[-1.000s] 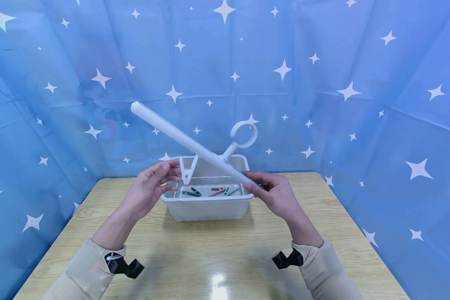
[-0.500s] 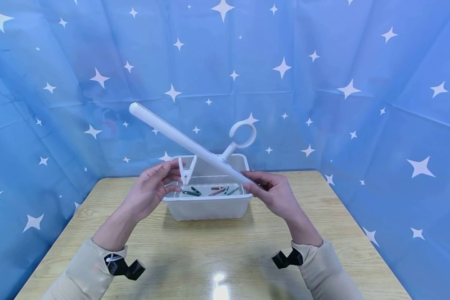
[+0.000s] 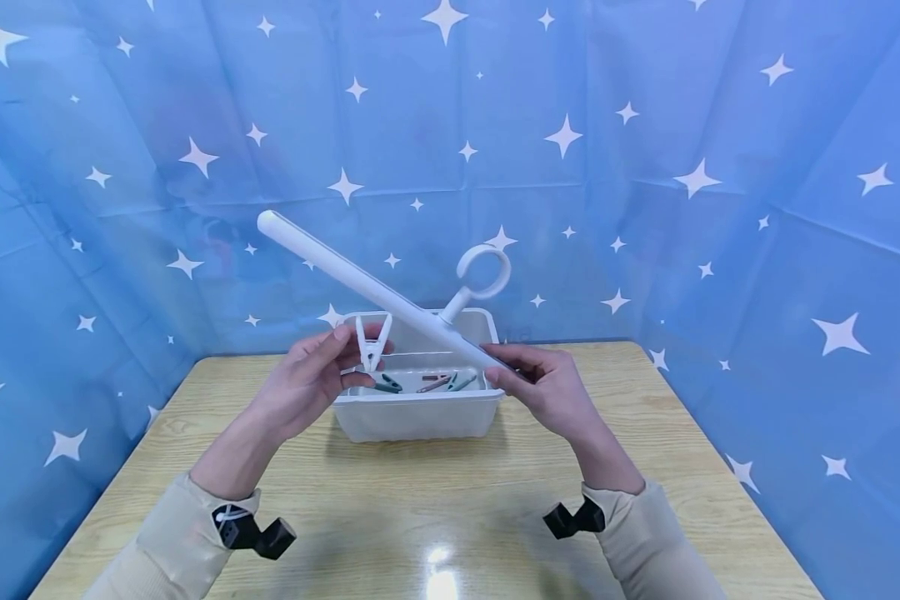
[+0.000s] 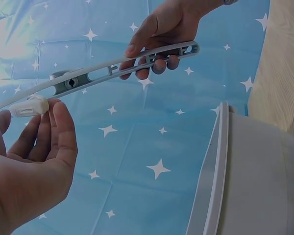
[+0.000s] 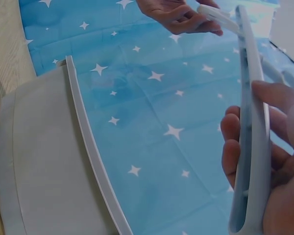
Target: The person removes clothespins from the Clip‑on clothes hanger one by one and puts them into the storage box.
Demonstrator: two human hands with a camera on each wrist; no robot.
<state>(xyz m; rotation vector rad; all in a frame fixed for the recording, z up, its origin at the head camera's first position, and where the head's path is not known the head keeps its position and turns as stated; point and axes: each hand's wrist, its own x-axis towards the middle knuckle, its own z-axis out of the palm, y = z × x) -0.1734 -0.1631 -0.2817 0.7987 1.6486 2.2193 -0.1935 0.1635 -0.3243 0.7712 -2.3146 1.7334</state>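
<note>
My right hand (image 3: 540,379) grips the lower right end of a white clothes hanger (image 3: 337,271), whose bar slants up to the left with its round hook at the top. A white clothes clip (image 3: 370,354) sits just under the bar, with its two legs in a V and one tip right at the bar. My left hand (image 3: 307,379) is around the clip, fingers behind it and thumb to its left. In the left wrist view the clip (image 4: 30,106) lies between thumb and fingertips, close to the hanger (image 4: 103,73). The right wrist view shows my fingers (image 5: 231,156) curled round the hanger.
A white plastic bin (image 3: 420,417) stands on the wooden table (image 3: 390,517) behind and below the hands. Several green and reddish clothes clips (image 3: 435,383) lie in it. A blue curtain (image 3: 607,192) with white stars surrounds the table.
My left hand has moved right, its fingers now passing behind the clip. The hanger and clip have shifted only slightly; my right hand keeps its hold.
</note>
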